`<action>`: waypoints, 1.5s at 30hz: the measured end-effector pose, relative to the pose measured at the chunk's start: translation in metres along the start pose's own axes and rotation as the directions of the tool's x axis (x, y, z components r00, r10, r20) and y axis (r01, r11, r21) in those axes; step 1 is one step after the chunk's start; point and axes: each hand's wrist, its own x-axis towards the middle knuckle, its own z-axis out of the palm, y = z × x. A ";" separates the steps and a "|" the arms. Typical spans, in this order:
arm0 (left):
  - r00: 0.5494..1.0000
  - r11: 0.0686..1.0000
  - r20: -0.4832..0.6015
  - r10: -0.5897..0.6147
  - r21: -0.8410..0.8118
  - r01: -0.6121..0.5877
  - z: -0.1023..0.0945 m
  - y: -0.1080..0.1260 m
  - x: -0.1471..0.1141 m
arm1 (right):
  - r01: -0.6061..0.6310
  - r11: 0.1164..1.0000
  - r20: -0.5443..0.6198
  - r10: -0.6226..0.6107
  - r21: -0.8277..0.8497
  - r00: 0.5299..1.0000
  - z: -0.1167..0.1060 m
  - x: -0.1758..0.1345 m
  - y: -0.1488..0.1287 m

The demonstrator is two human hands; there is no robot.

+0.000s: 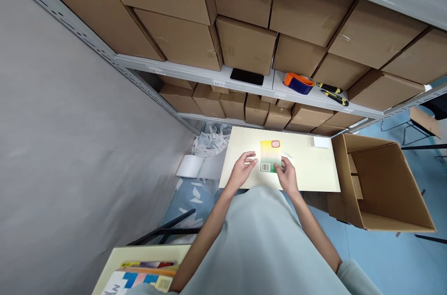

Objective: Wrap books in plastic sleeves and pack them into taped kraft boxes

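A small yellow-to-green packet (270, 155) with a barcode and a red-edged label lies on a cream table (307, 169). My right hand (287, 175) grips its lower right corner. My left hand (242, 168) hovers just left of the packet with fingers apart and nothing in it; a fingertip nearly touches the packet's edge.
An open cardboard box (380, 188) stands right of the table. A white slip (321, 142) lies at the table's far right. Shelves of cardboard boxes rise behind, with a black phone (247, 76), an orange-blue tape dispenser (298, 83) and screwdrivers (333, 92). Crumpled paper (210, 142) lies left.
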 end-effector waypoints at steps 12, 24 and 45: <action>0.993 0.996 0.084 -0.086 -0.017 0.087 0.005 0.009 0.000 | -0.141 0.961 0.065 0.129 0.239 0.989 0.002 0.007 0.014; 0.988 0.989 0.066 -0.141 -0.045 0.144 0.007 0.004 0.010 | -0.136 0.953 0.075 0.120 0.269 0.990 0.000 0.011 0.007; 0.996 1.000 0.085 -0.016 0.025 0.014 0.042 -0.003 -0.012 | -0.067 0.983 -0.080 0.081 0.168 0.993 0.022 -0.009 0.019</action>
